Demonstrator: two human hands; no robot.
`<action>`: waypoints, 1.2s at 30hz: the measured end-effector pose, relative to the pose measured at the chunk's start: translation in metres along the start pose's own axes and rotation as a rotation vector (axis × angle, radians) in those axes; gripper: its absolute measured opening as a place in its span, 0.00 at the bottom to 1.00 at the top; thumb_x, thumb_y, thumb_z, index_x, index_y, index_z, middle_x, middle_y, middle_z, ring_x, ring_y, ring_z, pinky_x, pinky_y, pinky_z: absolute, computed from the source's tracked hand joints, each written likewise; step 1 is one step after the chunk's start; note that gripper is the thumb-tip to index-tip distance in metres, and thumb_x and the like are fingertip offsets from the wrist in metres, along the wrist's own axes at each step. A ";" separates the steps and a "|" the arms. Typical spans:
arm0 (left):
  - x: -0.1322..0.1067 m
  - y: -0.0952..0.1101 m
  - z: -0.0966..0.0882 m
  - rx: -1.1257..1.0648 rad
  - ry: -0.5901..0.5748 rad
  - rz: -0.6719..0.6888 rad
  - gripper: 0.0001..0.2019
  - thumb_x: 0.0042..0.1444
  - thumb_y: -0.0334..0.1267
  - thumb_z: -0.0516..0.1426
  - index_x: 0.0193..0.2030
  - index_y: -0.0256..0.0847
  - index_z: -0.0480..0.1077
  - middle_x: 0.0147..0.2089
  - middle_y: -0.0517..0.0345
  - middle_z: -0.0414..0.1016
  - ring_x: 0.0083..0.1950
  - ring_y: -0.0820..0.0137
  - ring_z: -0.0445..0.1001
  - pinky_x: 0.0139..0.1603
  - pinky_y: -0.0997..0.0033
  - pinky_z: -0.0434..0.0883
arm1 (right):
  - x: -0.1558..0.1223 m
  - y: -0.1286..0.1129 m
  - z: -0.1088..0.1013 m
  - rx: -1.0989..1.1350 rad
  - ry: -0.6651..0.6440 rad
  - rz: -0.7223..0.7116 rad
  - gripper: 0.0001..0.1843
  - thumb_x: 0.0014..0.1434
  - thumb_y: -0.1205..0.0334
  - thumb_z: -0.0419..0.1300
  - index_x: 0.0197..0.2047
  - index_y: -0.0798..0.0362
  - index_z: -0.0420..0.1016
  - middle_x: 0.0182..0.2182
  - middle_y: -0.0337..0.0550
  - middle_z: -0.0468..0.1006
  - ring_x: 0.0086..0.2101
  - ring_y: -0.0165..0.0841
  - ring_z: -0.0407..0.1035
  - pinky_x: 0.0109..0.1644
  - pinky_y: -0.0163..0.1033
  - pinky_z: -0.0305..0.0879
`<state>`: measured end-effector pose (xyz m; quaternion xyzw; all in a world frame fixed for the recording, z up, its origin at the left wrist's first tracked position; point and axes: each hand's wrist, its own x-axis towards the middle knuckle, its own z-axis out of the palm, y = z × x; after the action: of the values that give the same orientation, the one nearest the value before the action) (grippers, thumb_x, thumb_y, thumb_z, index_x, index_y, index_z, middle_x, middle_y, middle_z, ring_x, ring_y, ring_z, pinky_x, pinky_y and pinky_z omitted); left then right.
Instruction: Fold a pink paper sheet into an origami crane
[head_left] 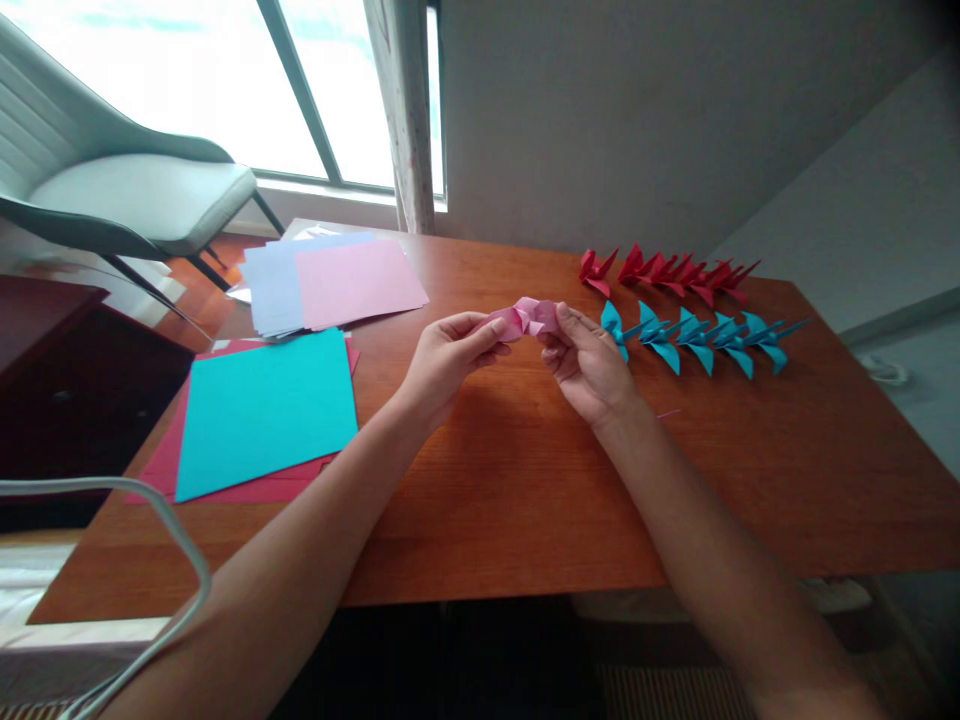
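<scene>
A pink paper crane point(531, 316) with spread wings is held up between my two hands, above the wooden table. My left hand point(459, 352) pinches its left wing between thumb and fingers. The right wing is gripped by my right hand point(591, 358), thumb on the near side. Just beyond my right hand stands a row of blue paper cranes point(694, 338). Behind that row is another, made of red paper cranes point(671, 274).
On the table point(495, 500), pink and lilac sheets point(364, 282) lie at the back left. Nearer are turquoise paper point(270, 415) and red paper point(161, 465) beneath it. A white cable point(199, 570) crosses by my left forearm. A chair point(142, 195) stands by the window.
</scene>
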<state>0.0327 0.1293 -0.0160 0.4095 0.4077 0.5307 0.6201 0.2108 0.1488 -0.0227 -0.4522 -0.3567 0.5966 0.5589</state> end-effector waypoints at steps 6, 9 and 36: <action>0.001 0.000 0.000 -0.051 0.020 0.002 0.13 0.48 0.47 0.70 0.35 0.42 0.79 0.37 0.56 0.82 0.34 0.75 0.77 0.36 0.76 0.74 | 0.000 0.000 0.000 0.052 0.005 -0.002 0.17 0.47 0.47 0.75 0.35 0.46 0.79 0.30 0.33 0.83 0.30 0.28 0.77 0.23 0.29 0.66; 0.000 0.000 0.001 -0.065 0.018 0.011 0.14 0.48 0.48 0.70 0.36 0.42 0.78 0.37 0.56 0.82 0.35 0.74 0.78 0.36 0.75 0.74 | -0.001 -0.001 0.002 0.076 0.027 -0.004 0.17 0.46 0.47 0.75 0.33 0.46 0.78 0.31 0.34 0.83 0.29 0.28 0.76 0.23 0.30 0.65; -0.004 0.003 0.003 0.284 -0.203 0.075 0.15 0.53 0.50 0.68 0.34 0.38 0.82 0.31 0.55 0.81 0.33 0.72 0.75 0.35 0.74 0.69 | -0.001 0.005 0.001 0.077 -0.083 0.029 0.19 0.54 0.40 0.69 0.31 0.47 0.74 0.29 0.33 0.80 0.26 0.27 0.71 0.26 0.33 0.68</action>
<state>0.0343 0.1250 -0.0121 0.5594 0.3981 0.4465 0.5739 0.2083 0.1476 -0.0272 -0.4102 -0.3498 0.6363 0.5519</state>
